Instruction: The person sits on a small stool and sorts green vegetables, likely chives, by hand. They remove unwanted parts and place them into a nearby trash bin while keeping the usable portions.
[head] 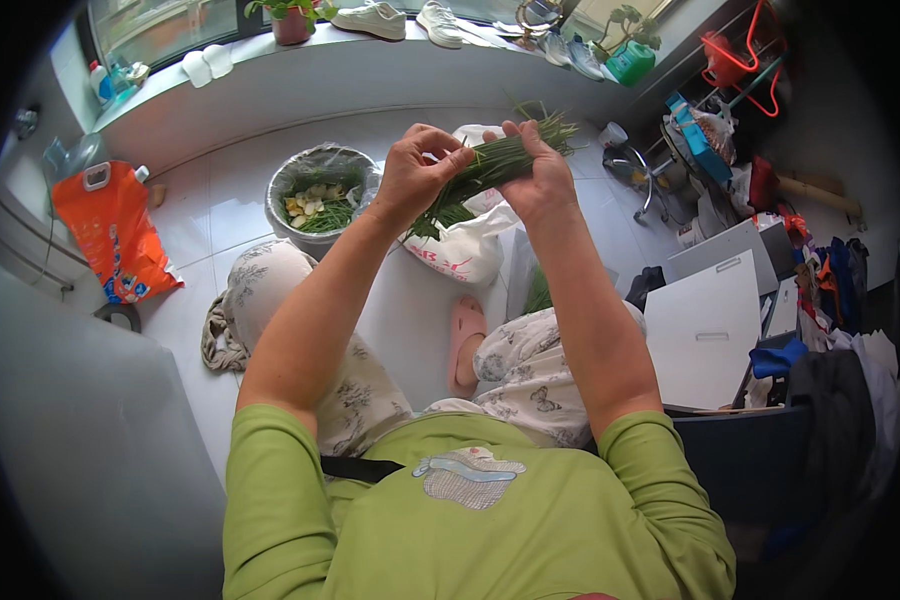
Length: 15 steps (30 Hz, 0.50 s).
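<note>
In my right hand [541, 171] lies a thick bundle of garlic chives [499, 161], its cut ends up to the right and its leaves hanging down to the left. My left hand [424, 161] is at the bundle's near left side, thumb and index finger pinched on a stalk at its edge. Under the bundle stands a white plastic bag [469, 259] with red writing, its mouth partly covered by drooping leaves. To the left is a lined waste bin [276, 201] holding green stalks and pale peelings [315, 204].
A clear bag with greens [538, 292] is beside my right knee. An orange detergent pouch [116, 232] stands at left. Shoes [367, 20] and a potted plant [292, 26] line the windowsill. White drawer fronts [701, 330] and piled clothes are at right.
</note>
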### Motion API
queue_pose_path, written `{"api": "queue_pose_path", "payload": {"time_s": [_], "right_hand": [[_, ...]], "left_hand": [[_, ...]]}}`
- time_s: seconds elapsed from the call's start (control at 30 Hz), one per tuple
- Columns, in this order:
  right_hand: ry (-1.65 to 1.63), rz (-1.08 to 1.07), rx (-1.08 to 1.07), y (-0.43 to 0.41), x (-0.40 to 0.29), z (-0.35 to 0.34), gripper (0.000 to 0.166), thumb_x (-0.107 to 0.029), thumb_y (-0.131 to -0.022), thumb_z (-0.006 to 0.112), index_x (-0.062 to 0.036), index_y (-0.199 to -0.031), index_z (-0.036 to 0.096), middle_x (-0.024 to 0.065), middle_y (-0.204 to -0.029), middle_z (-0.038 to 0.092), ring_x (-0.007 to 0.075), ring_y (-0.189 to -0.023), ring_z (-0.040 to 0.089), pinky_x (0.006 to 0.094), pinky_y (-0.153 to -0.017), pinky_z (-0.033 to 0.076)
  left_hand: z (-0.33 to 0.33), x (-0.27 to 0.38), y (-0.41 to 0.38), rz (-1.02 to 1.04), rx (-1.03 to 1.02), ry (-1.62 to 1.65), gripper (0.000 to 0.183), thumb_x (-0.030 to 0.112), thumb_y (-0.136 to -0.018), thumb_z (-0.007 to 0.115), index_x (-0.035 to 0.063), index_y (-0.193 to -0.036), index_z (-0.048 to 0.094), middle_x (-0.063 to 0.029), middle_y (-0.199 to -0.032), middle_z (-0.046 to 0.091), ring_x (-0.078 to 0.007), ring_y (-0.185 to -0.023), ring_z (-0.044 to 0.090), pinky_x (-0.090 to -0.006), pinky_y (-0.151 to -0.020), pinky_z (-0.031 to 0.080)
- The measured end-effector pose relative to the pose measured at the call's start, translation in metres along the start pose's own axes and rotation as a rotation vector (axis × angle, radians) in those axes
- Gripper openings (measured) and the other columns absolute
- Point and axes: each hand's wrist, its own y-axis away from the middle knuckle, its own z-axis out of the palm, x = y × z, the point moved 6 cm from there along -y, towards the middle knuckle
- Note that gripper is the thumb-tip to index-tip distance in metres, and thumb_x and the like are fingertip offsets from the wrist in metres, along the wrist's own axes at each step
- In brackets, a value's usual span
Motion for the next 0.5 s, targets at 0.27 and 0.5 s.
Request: {"api": "queue_pose_path", "payload": {"time_s": [0.27, 0.5], "right_hand": [[0.037, 0.192, -0.047, 0.004, 0.052, 0.009, 0.021, -0.018, -0.095, 0.057, -0.0053, -0.109, 0.050, 0.0139, -0.110, 0.055, 0.0346, -0.098, 0.058, 0.0502, -0.084, 0.051], [0.060, 0.356, -0.170, 0.010, 0.085, 0.012, 0.022, -0.019, -0.095, 0.058, -0.0008, -0.107, 0.055, 0.0099, -0.097, 0.062, 0.0257, -0.091, 0.063, 0.0432, -0.082, 0.053]], "left_hand": [[-0.030, 0.009, 0.017, -0.109, -0.008, 0.185, 0.018, 0.017, -0.089, 0.067, -0.0003, -0.090, 0.062, -0.0104, -0.107, 0.063, -0.0129, -0.094, 0.061, -0.0262, -0.083, 0.048], [-0.027, 0.001, 0.025, -0.214, -0.014, 0.224, 0.022, 0.022, -0.094, 0.062, 0.0012, -0.099, 0.055, -0.0078, -0.100, 0.065, -0.0103, -0.090, 0.059, -0.0246, -0.082, 0.047]]}}
